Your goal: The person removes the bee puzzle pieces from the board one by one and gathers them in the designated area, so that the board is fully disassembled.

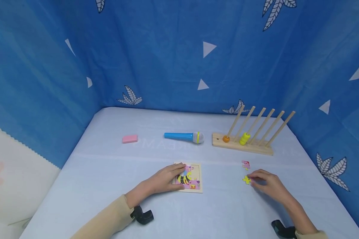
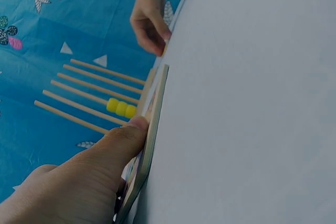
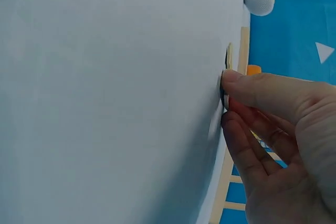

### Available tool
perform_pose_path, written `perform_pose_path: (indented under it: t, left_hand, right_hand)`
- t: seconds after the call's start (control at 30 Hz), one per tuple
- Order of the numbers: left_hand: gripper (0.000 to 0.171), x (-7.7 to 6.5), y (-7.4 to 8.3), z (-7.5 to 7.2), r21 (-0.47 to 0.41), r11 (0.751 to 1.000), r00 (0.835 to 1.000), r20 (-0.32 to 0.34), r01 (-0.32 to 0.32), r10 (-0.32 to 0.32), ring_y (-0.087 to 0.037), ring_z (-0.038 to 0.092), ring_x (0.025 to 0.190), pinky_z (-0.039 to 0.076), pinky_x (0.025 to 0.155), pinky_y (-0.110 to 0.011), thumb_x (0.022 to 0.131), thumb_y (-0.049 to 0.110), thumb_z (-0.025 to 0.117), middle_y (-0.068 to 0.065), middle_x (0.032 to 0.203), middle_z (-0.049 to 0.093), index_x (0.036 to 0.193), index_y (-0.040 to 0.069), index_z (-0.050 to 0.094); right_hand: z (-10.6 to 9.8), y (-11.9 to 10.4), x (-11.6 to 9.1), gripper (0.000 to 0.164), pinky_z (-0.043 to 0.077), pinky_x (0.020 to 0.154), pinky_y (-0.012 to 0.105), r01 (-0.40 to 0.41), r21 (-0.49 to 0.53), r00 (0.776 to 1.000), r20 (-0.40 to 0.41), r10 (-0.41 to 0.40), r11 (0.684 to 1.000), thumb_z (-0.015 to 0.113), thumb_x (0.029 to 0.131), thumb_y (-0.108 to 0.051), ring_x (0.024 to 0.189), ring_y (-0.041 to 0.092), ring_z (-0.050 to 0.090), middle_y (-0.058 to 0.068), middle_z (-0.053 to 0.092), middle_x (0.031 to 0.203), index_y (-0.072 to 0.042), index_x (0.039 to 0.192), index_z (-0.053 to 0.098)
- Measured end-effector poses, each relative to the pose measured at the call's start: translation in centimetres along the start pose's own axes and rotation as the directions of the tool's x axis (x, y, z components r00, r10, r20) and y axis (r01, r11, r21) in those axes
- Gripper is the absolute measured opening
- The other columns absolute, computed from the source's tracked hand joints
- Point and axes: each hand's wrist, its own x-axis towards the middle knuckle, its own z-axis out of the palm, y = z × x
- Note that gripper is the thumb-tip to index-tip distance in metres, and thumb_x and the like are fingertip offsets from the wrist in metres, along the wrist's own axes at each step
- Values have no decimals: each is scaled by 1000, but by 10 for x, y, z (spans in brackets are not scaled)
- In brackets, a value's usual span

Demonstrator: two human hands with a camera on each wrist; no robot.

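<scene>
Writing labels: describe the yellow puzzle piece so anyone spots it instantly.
On the white table, find the wooden peg rack at right. Nearer the person, the right hand pinches the yellow puzzle piece; yellow sets it apart from the mostly pink piece beyond.

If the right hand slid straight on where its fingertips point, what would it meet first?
Beyond the yellow puzzle piece it pinches, the right hand would probably meet the right edge of the bee puzzle board, though its height is unclear.

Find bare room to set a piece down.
Free: the white cloth between the square wooden bee puzzle and the yellow jigsaw piece; left of the pink rectangular block. Crowded: by the right hand and pink jigsaw piece, before the wooden peg rack.
</scene>
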Motion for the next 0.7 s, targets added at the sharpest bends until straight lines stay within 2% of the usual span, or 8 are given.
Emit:
perform_pose_path:
  t: [0.07, 0.17, 0.27, 0.37, 0.43, 0.57, 0.7]
  left_hand:
    - [71, 0, 0, 0, -2, 1000, 1000, 4, 2, -2, -23, 34, 134, 30, 108, -37, 89, 47, 61, -9, 147, 38, 140, 2, 44]
    - [71, 1, 1, -2, 2, 1000, 1000, 13, 7, -7, -23, 34, 134, 29, 109, -36, 88, 47, 62, -10, 146, 39, 140, 2, 44]
    - [70, 3, 1, -6, 14, 1000, 1000, 23, 20, -20, -23, 36, 133, 30, 108, -36, 87, 47, 63, -9, 144, 42, 139, 2, 46]
    - [70, 7, 4, -10, 31, 999, 999, 18, 38, -39, -22, 41, 130, 34, 106, -36, 86, 48, 65, -9, 140, 47, 137, 4, 49]
    - [68, 10, 6, -11, 59, 997, 999, 7, 43, -44, -22, 44, 127, 35, 105, -36, 85, 50, 65, -9, 137, 50, 135, 5, 51]
    - [63, 14, 9, -7, 121, 992, 999, -42, 27, -22, -21, 49, 121, 38, 102, -34, 84, 51, 65, -8, 129, 56, 128, 5, 59]
    - [60, 15, 10, -3, 139, 990, 995, -98, 7, 7, -21, 52, 117, 40, 100, -32, 83, 49, 68, -8, 123, 59, 121, 3, 64]
  right_hand:
    - [-2, -2, 1, 28, 52, 82, 41, -8, -25, 1000, 30, 8, 1000, 77, 76, -6, 95, 23, 62, 1, 65, 101, -8, 103, 72]
    - [-7, -9, 6, 31, 51, 81, 46, -4, -44, 999, 49, 6, 999, 77, 77, -10, 97, 29, 61, 6, 65, 104, -6, 106, 70]
    - [-12, -21, 17, 34, 53, 76, 47, 72, -30, 997, -10, -73, 997, 78, 76, -9, 95, 33, 62, 10, 65, 105, -3, 108, 69]
    - [-10, -42, 33, 36, 54, 73, 46, 146, 8, 987, -64, -145, 989, 78, 76, -7, 93, 33, 63, 10, 66, 106, -2, 110, 68]
    - [-1, -62, 41, 35, 54, 75, 46, 173, 59, 984, -58, -170, 983, 78, 77, -7, 94, 31, 64, 9, 66, 107, -3, 111, 68]
    - [25, -99, 50, 35, 52, 81, 46, 188, 205, 980, 27, -197, 961, 76, 80, -12, 98, 29, 63, 6, 65, 110, -4, 113, 67]
    - [48, -122, 55, 35, 51, 84, 44, 215, 301, 964, 85, -250, 929, 74, 82, -15, 100, 30, 62, 5, 65, 111, -4, 115, 66]
